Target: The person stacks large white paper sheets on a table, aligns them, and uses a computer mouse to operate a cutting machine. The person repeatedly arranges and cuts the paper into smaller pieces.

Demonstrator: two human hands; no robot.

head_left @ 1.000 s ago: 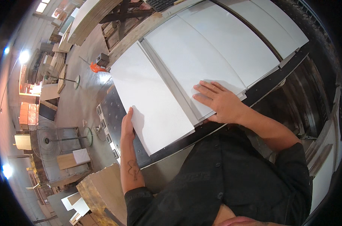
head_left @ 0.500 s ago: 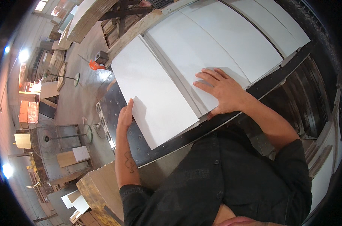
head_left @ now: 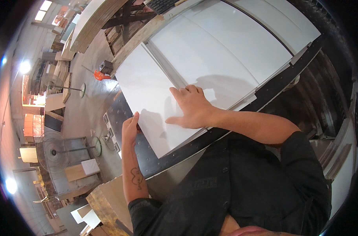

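Note:
A stack of white panels lies on a dark studded table [head_left: 120,111]. My left hand [head_left: 130,129] grips the outer edge of the nearest white panel [head_left: 141,78], thumb on top and the other fingers mostly hidden at its edge. Over the same panel's right edge, my right hand [head_left: 194,108] is spread with its fingers apart, casting a shadow on the white surface. It seems to rest on the panel or hover just above it. Beyond that edge, more white panels [head_left: 210,47] lie side by side, with a narrow step between them and the nearest one.
A wooden rail [head_left: 137,37] runs along the table's far side. An orange tool [head_left: 102,75] lies past the table's left corner. Two standing fans, including one near a trolley [head_left: 70,150], stand on the floor at left. Stacked boards [head_left: 92,25] rise at the upper left.
My right hand has moved left, from the farther panels to the edge of the nearest panel. My left hand keeps its grip and sits slightly lower in view.

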